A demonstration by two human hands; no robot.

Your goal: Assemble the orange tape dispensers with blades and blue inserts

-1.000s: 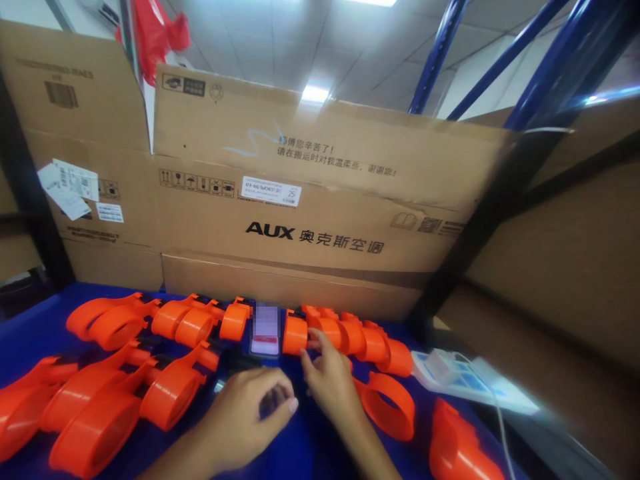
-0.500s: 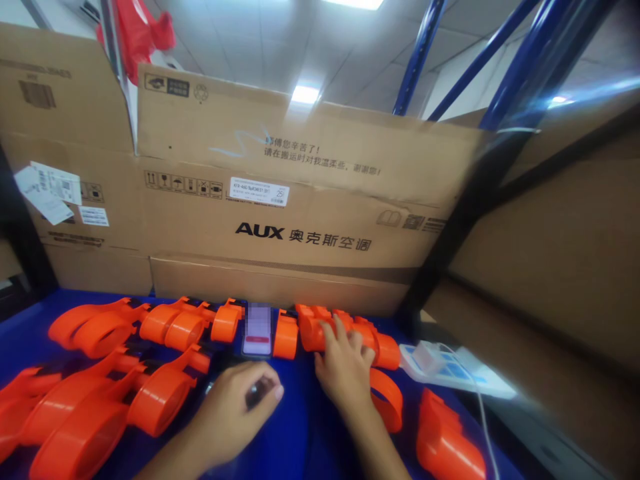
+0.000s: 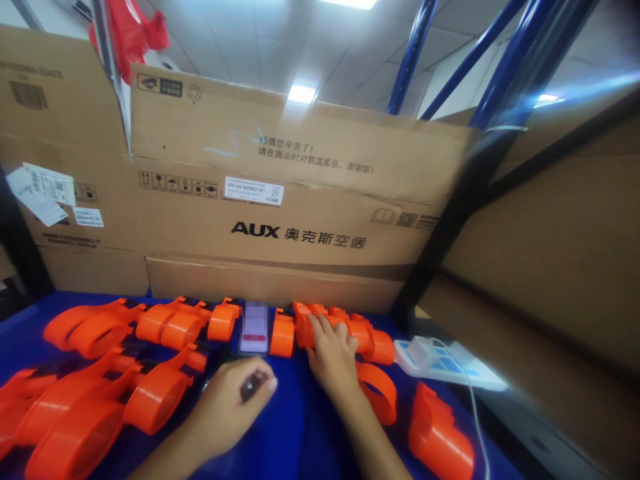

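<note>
My right hand (image 3: 333, 353) reaches over a row of orange plastic ring-shaped parts (image 3: 377, 345) at the back right. Its fingers curl down onto one orange ring-shaped part (image 3: 303, 333), which they partly hide. My left hand (image 3: 240, 400) hovers over the blue surface (image 3: 283, 427), thumb and fingers curled into a loop. Something dark with a shiny spot shows inside that loop, too little of it to name. A phone (image 3: 255, 333) with a lit screen stands behind my left hand, beside a single orange ring-shaped part (image 3: 283, 333).
More orange rings with arms and black pieces (image 3: 75, 420) cover the left side. Nearer on the right are a loose orange ring (image 3: 380, 393) and an orange piece (image 3: 440, 433). A white power strip (image 3: 450, 367) with a cable lies at right. Cardboard (image 3: 300, 180) walls the back.
The fingers of my right hand have curled further down onto the orange parts. My left hand keeps its curled shape. The whole view has shifted slightly.
</note>
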